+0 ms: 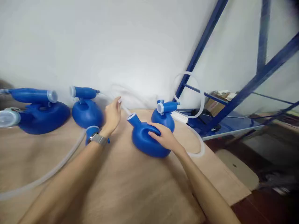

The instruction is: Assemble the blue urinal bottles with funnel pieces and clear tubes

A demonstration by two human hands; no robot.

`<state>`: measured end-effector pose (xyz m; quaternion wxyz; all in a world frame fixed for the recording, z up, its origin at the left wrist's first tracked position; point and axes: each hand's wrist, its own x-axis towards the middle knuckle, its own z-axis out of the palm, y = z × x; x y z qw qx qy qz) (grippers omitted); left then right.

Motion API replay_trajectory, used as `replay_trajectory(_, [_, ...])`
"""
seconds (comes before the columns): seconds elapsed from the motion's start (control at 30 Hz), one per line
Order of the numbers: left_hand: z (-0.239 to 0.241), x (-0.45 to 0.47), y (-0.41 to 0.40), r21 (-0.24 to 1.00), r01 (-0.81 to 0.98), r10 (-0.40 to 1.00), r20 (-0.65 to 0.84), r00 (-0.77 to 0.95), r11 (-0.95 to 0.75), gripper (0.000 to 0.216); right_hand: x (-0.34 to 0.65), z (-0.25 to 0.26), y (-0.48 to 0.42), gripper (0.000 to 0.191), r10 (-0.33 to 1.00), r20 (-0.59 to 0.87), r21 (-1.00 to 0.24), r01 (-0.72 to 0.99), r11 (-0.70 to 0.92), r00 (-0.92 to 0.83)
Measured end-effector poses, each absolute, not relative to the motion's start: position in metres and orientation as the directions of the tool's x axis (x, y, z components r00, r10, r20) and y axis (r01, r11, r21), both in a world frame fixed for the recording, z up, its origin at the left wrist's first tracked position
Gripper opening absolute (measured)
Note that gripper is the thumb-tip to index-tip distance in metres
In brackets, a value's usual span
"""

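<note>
My right hand (162, 137) grips a blue plastic jug (147, 141) lying on the wooden tabletop (130, 186), its neck pointing up-left. My left hand (112, 115), with a metal watch on the wrist, pinches the end of a clear plastic tube (126, 109) just above the jug's white-rimmed mouth. Behind the jug stands another blue jug (164, 116) with a capped spout and a clear tube (198, 102) looping from it.
Two more blue jugs (86, 110) (39, 112) stand at the left by the white wall. A clear hose (46, 177) runs across the table's left. A blue metal frame (233, 102) stands on the right, with a low shelf beneath and dark floor beyond the table edge.
</note>
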<state>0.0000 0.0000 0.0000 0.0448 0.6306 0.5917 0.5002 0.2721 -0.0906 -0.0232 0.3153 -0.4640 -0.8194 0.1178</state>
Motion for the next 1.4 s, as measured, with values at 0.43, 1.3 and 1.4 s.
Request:
replay_trajectory(0.43, [-0.033,0.017,-0.048,0.703,0.535,0.871,0.469,0.146,-0.468,0.063,0.262,-0.018,-0.102,0.039,0.852,0.406,-0.525,0.678,0.514,-0.331])
replay_trajectory(1.3, [-0.057,0.020,-0.030,0.784,0.367,0.857,0.510,0.081,-0.501,0.057,0.267,-0.020,-0.099,0.041,0.840,0.396,-0.618,0.570,0.542,-0.370])
replay_trajectory(1.4, [-0.059,0.025,-0.033,0.812,0.328,0.866,0.498,0.040,-0.482,0.056,0.266,-0.019,-0.099,0.042,0.850,0.387,-0.633,0.568,0.527,-0.357])
